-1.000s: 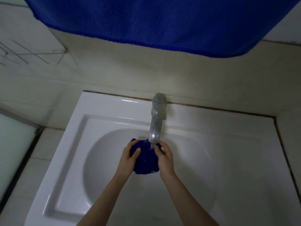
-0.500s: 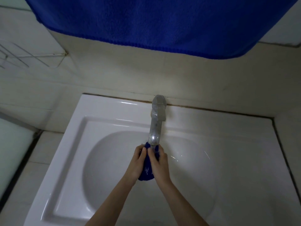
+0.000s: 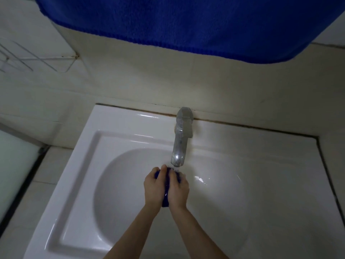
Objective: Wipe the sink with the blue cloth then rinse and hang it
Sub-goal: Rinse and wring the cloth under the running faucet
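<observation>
Blue cloth (image 3: 165, 200) bunched just below tap (image 3: 180, 143) spout, over sink (image 3: 121, 184) bowl. L hand (image 3: 154, 186) & R hand (image 3: 178, 189) both curled round it, cloth squeezed btwn palms. Big blue towel (image 3: 186, 25) hangs above tap.

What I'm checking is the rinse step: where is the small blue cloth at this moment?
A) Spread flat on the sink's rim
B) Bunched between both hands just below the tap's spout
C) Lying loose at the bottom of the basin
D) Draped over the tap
B: the left hand and right hand grip the blue cloth bunched between them, right under the spout of the tap, above the basin of the sink.
</observation>
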